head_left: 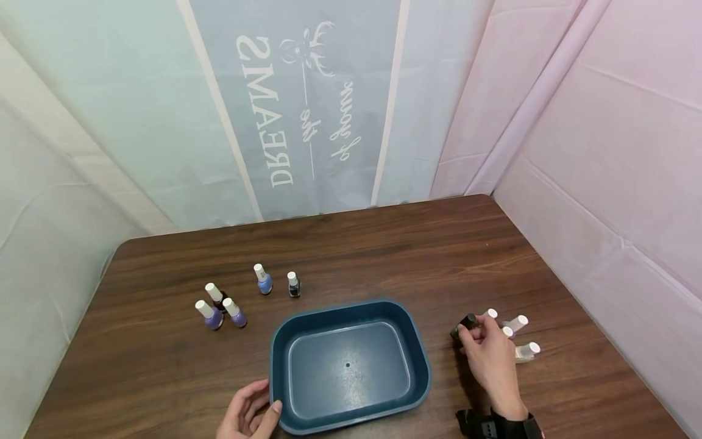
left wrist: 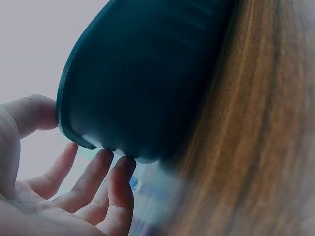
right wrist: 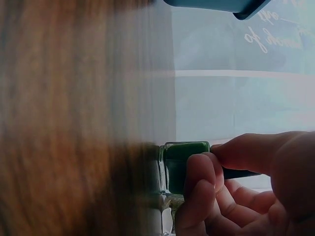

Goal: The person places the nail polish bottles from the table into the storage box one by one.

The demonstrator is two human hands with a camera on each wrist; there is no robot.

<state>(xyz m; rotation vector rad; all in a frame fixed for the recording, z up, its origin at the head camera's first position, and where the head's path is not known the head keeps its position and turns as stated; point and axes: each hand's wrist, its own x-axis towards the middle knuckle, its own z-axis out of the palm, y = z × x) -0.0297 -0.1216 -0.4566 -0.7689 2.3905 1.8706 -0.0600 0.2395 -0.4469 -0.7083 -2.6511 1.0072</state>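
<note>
A dark blue rectangular tray [head_left: 348, 397] sits at the table's front middle, with nothing in it. My left hand [head_left: 249, 411] holds its front left corner: the thumb presses the rim and the fingertips touch the outer wall [left wrist: 133, 83]. At the right, my right hand [head_left: 490, 356] pinches a dark green nail polish bottle [right wrist: 184, 150] with a black cap [head_left: 468, 320] between thumb and fingers. Beside and behind that hand stand several white-capped nail polish bottles [head_left: 528, 352], partly hidden by it.
Left of the tray, three white-capped bottles stand close together, two of them purple [head_left: 236, 314] and one dark [head_left: 219, 300]. A blue bottle [head_left: 264, 282] and a black bottle [head_left: 294, 286] are behind the tray's left side. Curtains [head_left: 329, 110] hang round the brown wooden table [head_left: 137, 378].
</note>
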